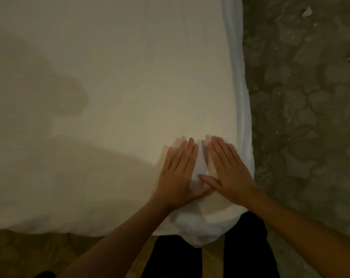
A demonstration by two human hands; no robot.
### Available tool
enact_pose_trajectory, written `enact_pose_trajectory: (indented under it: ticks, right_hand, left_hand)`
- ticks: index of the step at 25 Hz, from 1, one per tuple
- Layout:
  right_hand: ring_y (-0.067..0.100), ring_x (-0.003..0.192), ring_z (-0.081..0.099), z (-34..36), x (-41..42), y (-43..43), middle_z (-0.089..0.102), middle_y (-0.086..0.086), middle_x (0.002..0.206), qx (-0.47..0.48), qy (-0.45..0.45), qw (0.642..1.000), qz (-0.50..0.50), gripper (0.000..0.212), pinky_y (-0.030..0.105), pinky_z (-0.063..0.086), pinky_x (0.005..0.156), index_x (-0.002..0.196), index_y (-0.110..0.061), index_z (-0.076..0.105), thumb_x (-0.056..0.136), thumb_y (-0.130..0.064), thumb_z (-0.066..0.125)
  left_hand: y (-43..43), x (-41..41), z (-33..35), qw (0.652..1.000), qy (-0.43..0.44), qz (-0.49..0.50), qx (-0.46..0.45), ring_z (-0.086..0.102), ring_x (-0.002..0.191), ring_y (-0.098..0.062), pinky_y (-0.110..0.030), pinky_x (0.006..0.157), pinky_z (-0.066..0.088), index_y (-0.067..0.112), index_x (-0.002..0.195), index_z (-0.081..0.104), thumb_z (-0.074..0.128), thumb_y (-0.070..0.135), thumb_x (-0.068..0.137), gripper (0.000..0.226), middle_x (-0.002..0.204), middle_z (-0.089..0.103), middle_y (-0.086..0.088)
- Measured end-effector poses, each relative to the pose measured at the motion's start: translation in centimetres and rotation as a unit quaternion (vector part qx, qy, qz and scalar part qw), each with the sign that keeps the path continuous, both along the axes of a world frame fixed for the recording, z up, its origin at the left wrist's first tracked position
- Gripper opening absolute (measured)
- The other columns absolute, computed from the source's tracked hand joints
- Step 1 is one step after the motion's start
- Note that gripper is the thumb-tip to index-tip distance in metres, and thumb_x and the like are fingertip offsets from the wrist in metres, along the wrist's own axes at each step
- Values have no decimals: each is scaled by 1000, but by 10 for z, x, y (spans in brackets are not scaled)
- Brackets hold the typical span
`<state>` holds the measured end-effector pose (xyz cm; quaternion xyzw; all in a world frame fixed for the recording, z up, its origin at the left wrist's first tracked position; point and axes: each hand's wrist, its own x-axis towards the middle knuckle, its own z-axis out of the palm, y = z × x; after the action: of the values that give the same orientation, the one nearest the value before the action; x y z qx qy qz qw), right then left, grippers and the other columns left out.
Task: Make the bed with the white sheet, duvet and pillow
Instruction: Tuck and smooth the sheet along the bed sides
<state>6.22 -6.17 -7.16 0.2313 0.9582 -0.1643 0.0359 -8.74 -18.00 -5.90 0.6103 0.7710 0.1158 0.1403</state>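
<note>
I stand at the corner of the bed, my dark trousers [246, 247] close against its edge. My left hand [178, 175] and my right hand [229, 173] lie flat on the white sheet [110, 77], fingers straight, thumbs close together, holding nothing. Beyond them the sheet spreads smooth over the bed, and its right side hangs in folds beside the patterned floor [302, 101].

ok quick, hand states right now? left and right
Left hand: open, fingers straight, flat on the white sheet, holding nothing.
Right hand: open, flat on the sheet beside the left, near the bed corner, holding nothing.
</note>
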Motion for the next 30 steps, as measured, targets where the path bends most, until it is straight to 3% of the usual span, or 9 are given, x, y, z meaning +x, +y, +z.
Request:
enact_pose_trajectory:
  ticks: [5,7,11,15,18,21,25,28,30]
  right_hand:
    - [23,141,23,-14,58,-6,31,12,151,33,13,986,166,64,42,16,114,145,-6,27,100,-51,19]
    - [21,141,22,-13,91,-3,27,10,153,24,34,974,224,69,40,17,114,147,-6,24,96,-51,32]
    - [20,145,11,-7,124,50,22,9,154,-15,59,971,231,85,38,12,116,151,-9,7,87,-50,46]
    - [26,138,23,7,123,117,36,16,148,18,46,946,320,90,42,18,112,143,-3,25,76,-46,65]
    - [27,135,26,14,113,142,40,20,145,46,45,928,366,93,42,21,111,140,-1,29,73,-44,75]
    - [25,135,27,18,110,146,42,19,144,71,63,914,395,83,43,32,108,141,-3,28,81,-53,55]
    - [23,140,16,33,118,155,28,16,151,69,57,911,402,77,36,11,114,146,-4,22,91,-58,28]
    - [23,142,13,45,129,164,19,14,153,95,34,887,451,77,38,11,114,147,-2,20,96,-59,15]
    - [22,142,11,47,141,169,16,13,154,113,27,869,481,76,38,10,115,147,-2,16,96,-58,15]
  left_hand:
    - [-1,51,-5,995,33,-11,-93,17,144,-28,-54,114,12,1,144,35,40,81,74,106,153,27,-15]
    - [-20,85,-6,995,41,8,-92,13,146,-26,-51,115,13,2,145,33,43,77,76,102,153,28,-15]
    - [-24,114,4,979,73,156,-105,0,147,-20,-43,114,6,3,146,24,46,72,66,108,153,25,-12]
    - [-4,139,16,967,81,218,-101,18,141,-28,-44,111,11,3,146,23,42,70,74,100,153,24,-16]
    - [5,168,30,952,86,280,-94,15,142,-26,-44,112,9,3,147,19,39,69,76,99,155,20,-15]
    - [-7,193,42,940,100,316,-81,15,142,-26,-44,111,11,5,148,20,39,68,76,97,155,22,-15]
    - [-20,231,47,917,128,371,-64,20,140,-27,-44,110,14,2,145,24,45,65,77,95,152,28,-18]
    - [-14,270,39,903,160,394,-54,32,136,-30,-44,106,17,0,141,33,71,57,65,103,147,37,-19]
    - [-4,310,31,887,135,441,-33,29,137,-28,-42,107,16,1,142,34,62,59,70,97,149,35,-17]
